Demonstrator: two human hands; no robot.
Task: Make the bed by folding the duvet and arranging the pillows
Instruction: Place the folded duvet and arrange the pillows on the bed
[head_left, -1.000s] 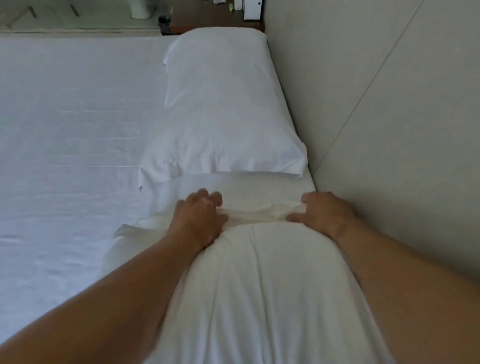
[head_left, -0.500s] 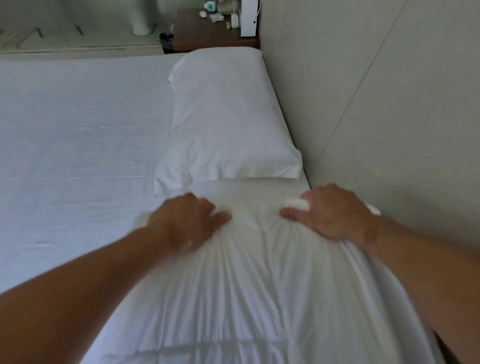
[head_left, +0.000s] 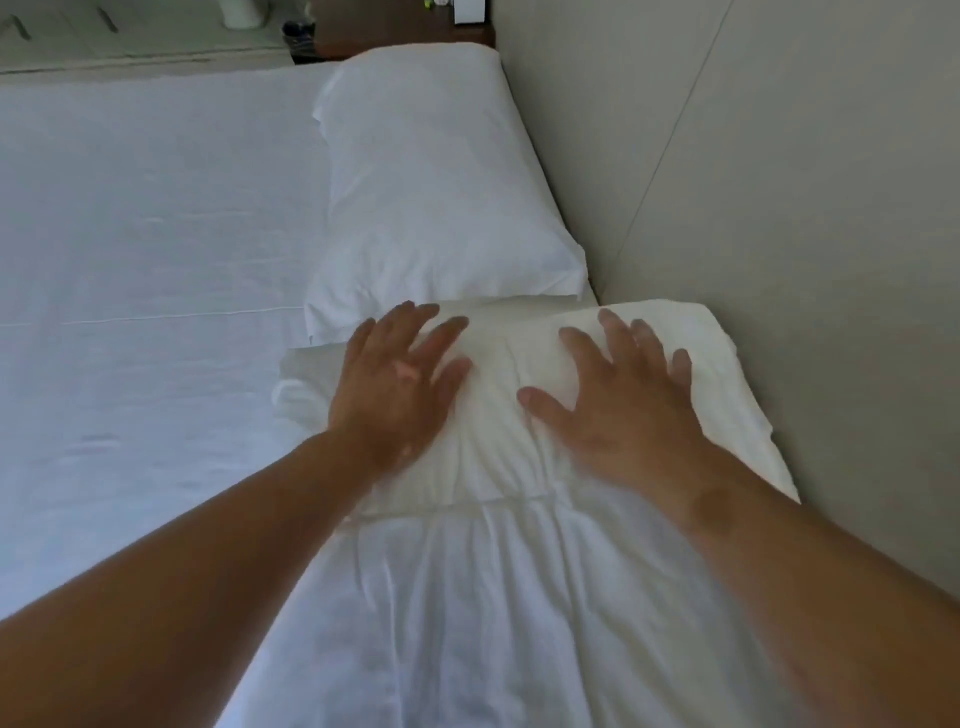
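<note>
Now: both hands flat, fingers spread and straight, gripping nothing. Left hand (head_left: 400, 384) palm-down at centre of frame, on left part of duvet's (head_left: 467, 623) puffy upper end. Right hand (head_left: 623, 410) palm-down beside it on right part, thumbs apart. Fingers slightly blurred. Duvet runs from bottom centre up to mid-frame along wall (head_left: 779, 182) at right, wrinkled below stitched seam. Pillow (head_left: 436, 182) just above duvet end, edges touching, against wall. Sheet (head_left: 130, 260) fills left of frame. Dark nightstand (head_left: 389, 31) at top edge.

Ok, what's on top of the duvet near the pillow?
The left hand and right hand rest flat on the duvet, fingers spread. Fabric beneath the palms is hidden.
</note>
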